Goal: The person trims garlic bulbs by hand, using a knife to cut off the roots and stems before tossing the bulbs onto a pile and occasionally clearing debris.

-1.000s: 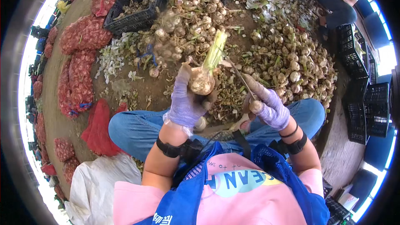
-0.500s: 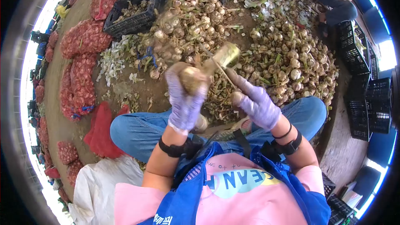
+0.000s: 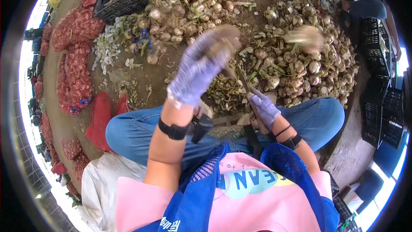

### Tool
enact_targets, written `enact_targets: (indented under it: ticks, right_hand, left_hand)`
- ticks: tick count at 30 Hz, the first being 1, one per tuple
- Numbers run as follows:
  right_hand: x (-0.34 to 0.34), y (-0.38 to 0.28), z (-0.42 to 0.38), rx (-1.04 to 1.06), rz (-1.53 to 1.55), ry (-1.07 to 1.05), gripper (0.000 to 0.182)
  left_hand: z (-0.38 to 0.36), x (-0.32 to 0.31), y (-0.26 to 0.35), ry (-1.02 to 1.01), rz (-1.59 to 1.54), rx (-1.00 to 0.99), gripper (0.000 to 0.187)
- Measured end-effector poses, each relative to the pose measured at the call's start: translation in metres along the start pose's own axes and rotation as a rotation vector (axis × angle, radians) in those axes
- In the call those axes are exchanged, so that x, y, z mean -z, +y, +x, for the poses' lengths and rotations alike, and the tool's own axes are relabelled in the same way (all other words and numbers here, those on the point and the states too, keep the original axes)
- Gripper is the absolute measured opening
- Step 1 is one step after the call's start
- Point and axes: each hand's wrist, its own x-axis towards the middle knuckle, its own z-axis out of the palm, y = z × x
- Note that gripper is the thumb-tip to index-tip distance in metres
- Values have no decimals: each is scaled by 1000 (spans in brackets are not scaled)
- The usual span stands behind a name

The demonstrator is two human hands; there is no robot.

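My left hand [image 3: 204, 62], in a purple glove with brown, dirty fingers, is raised over the garlic and smeared by motion. Its fingers look stretched out, with no bulb visible in them. A blurred garlic bulb [image 3: 312, 39] with its pale stalk is in the air above the right-hand heap of garlic [image 3: 296, 71]. Low by my right knee, my right hand [image 3: 264, 108], gloved alike, is closed around a knife [image 3: 243, 80] whose narrow blade points up and away from me. Trimmed stalks and roots [image 3: 225, 99] lie beneath the knife.
Another garlic heap [image 3: 193, 6] lies ahead, beside a black crate [image 3: 126, 0]. Red net sacks [image 3: 77, 77] line the left; black crates [image 3: 382, 103] stand at right. Another person's leg [image 3: 365, 4] is at the upper right. A white sack [image 3: 107, 184] lies by my left side.
The garlic bulb has left my left hand and flown right. My left hand has swung up and right, fingers opening. My right hand has dropped toward my lap with the knife.
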Motion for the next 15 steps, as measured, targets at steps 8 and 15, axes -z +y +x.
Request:
enact_targets:
  ticks: [8,15]
  right_hand:
    - [11,-4,31,-24,14,71,60]
    - [17,-1,44,211,-65,82,60]
  left_hand:
    - [97,169,-157,330,710,537,40]
    - [111,174,-229,-86,1553,872,65]
